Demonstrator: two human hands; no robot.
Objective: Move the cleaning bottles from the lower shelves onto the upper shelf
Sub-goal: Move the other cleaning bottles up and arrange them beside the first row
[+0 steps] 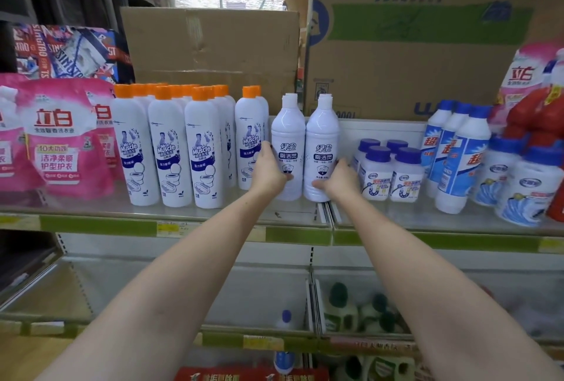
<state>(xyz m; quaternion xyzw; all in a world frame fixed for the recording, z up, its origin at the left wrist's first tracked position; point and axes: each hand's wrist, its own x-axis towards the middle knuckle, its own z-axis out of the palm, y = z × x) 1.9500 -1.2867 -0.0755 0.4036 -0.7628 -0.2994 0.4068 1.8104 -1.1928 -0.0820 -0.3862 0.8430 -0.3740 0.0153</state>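
A: Where are the two white toilet-cleaner bottles?

B: On the upper shelf (293,215), upright and side by side near the middle, just right of the orange-capped Mr Muscle bottles (171,148). The left white bottle (288,139) and the right white bottle (322,142) stand close enough that they look to be touching.

A: And the hands?

B: The left hand (270,171) curls round the lower left flank of the left white bottle, fingers wrapped behind it. The right hand (338,180) grips the lower right flank of the right white bottle, thumb across its front near the base.

A: So which way does each bottle lie from its hand?

B: Each lies inward of its hand, toward the centre, so the hands bracket the pair from outside. Both long axes run vertical, necks up, labels facing near.

A: What does the next move turn on?

B: I'd judge they are being seated. Letting go means drawing each hand outward and nearward. The left has little room beside the Mr Muscle bottles; the right has the blue-capped jars (384,173) close by.

A: More to fetch?

B: Likely; a blue-capped bottle (285,319) sits on the lower shelf (259,341).
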